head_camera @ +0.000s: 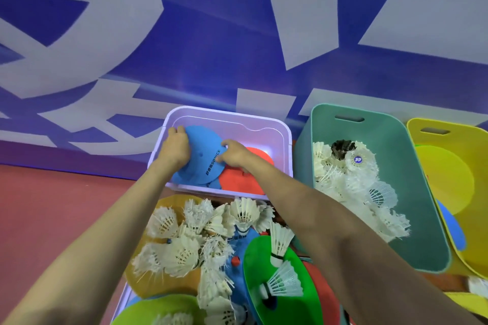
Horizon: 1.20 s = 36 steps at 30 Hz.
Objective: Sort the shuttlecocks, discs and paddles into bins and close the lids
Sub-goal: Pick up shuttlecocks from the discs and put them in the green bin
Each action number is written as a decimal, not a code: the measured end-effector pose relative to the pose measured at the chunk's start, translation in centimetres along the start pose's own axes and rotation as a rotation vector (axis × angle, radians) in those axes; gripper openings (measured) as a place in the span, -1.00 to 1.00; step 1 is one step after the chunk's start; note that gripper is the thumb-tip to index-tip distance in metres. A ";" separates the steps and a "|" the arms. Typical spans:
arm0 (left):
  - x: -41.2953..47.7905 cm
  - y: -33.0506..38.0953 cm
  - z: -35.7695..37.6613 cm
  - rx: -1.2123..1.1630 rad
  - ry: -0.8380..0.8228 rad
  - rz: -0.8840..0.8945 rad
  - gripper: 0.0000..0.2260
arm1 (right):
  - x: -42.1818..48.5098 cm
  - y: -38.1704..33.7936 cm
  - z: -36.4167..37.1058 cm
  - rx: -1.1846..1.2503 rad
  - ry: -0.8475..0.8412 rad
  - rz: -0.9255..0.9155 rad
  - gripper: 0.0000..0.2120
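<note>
A blue paddle (202, 158) lies tilted inside the lilac bin (232, 117), over a red paddle (239, 179). My left hand (175, 146) grips its left edge, and my right hand (233, 155) pinches its right edge. Close to me a mixed pile holds several white shuttlecocks (184, 250), a green disc (277, 280), an orange disc (148, 280) and a lime disc (158, 309).
A teal bin (412, 192) to the right holds several shuttlecocks. Beyond it, a yellow bin (422, 126) contains a yellow disc (446, 179) and a blue disc (454, 229). A blue and white wall stands behind the bins, and red floor lies at the left.
</note>
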<state>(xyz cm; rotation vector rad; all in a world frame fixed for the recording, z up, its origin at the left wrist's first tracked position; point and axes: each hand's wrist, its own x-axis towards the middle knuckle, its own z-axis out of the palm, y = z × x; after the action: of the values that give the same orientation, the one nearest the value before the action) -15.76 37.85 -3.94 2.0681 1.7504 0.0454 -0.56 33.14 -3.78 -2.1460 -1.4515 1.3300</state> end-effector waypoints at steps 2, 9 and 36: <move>-0.2 -0.2 0.6 0.098 -0.034 -0.007 -0.46 | 0.4 0.0 0.8 -0.037 -0.017 -0.010 -0.54; -0.9 -0.9 1.0 0.315 -0.081 0.182 -0.47 | -0.9 -0.3 1.0 -0.258 0.009 -0.086 -0.68; -19.2 1.3 0.1 0.100 0.148 0.424 -0.91 | -18.6 5.9 2.7 -0.596 0.283 -0.390 -0.66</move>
<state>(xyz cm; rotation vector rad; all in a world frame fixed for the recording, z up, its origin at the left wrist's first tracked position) -18.44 19.49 1.14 2.5331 1.3836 0.2471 -0.80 14.10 1.33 -2.0755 -2.1792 0.4693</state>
